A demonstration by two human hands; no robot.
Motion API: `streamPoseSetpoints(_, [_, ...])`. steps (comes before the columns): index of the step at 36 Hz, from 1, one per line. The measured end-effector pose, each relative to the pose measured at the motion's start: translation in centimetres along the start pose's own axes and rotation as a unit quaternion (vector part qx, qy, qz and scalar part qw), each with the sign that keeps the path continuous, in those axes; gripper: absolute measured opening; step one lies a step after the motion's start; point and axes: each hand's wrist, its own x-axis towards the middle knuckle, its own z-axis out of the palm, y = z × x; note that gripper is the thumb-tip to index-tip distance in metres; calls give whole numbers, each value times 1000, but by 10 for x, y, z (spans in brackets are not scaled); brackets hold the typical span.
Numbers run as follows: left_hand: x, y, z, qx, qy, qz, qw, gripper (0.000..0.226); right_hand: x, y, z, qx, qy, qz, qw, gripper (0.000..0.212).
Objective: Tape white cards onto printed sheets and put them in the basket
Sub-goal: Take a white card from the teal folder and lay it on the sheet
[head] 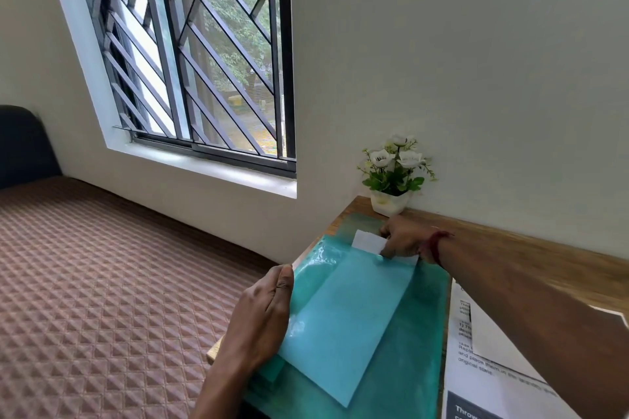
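Left grip (262,313) clasps left edge of teal sleeve (340,326); right grip (401,238), arm outstretched, pinches white card (369,241) near far-left corner of bench (510,248).

Printed sheet (493,384) cut by bottom edge, text blurred, white card (369,241) partly under right hand (405,238)

One head-worn camera is serving as the only view. It is looking forward and down, sitting close over the wooden desk (544,248) at five o'clock, while its wide angle is taking in the barred window (204,54) at eleven o'clock.
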Motion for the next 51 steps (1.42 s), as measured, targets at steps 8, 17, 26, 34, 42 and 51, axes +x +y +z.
streamPoseSetpoints(8, [0, -2, 1, -5, -4, 1, 1000, 63, 3, 4, 0, 0, 8, -11, 1000, 22])
streamPoseSetpoints(17, [-1, -2, 1, -5, -2, 5, 1000, 59, 2, 4, -3, 18, -17, -7, 1000, 29])
streamPoseSetpoints(26, [1, -5, 2, -5, -7, 5, 1000, 60, -2, 3, 4, 0, -18, -107, 994, 61])
streamPoseSetpoints(34, [1, -4, 1, -8, -8, 6, 1000, 60, -3, 4, 1, 40, -15, -90, 995, 63])
streamPoseSetpoints(42, [-1, -1, 0, -9, -4, 1, 1000, 61, 1, 3, 7, -34, 106, -93, 989, 66])
streamPoseSetpoints(51, [-1, -2, 0, -11, -2, -3, 1000, 69, -9, -4, 13, -149, 245, -148, 947, 39])
